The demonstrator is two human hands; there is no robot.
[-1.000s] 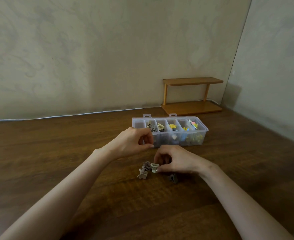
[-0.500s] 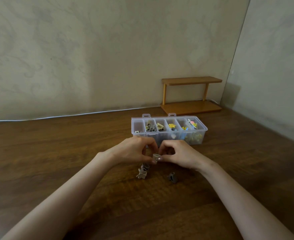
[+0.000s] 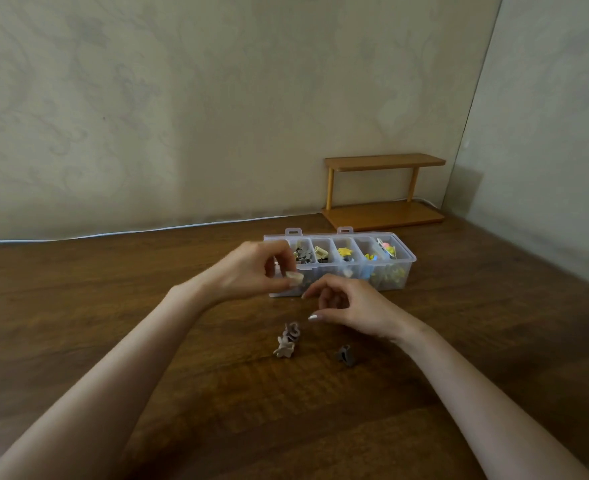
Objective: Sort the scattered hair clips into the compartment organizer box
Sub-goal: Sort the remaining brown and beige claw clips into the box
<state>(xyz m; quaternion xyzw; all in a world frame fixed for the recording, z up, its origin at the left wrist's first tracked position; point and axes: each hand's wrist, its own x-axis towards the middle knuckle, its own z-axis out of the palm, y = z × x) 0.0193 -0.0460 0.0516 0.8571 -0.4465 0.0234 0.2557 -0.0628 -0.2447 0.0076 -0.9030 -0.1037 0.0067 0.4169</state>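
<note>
Since the organizer box (image 3: 407,271) already holds dark, cream, yellow, blue and pink clips in its compartments, I judge the sorting nearly done. My view shows the left hand (image 3: 251,271) pinching a small cream clip (image 3: 294,277) just before the box's left end. The right hand (image 3: 355,306) hangs beside it, fingers loosely curled, holding nothing. Unsorted on the table (image 3: 113,306) lie a beige clip (image 3: 283,349) touching a mauve clip (image 3: 292,331), and a grey clip (image 3: 345,355) apart.

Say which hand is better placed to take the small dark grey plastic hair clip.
Right: the right hand is empty and nearer the grey clip; the left hand pinches a small beige plastic clip.
</note>
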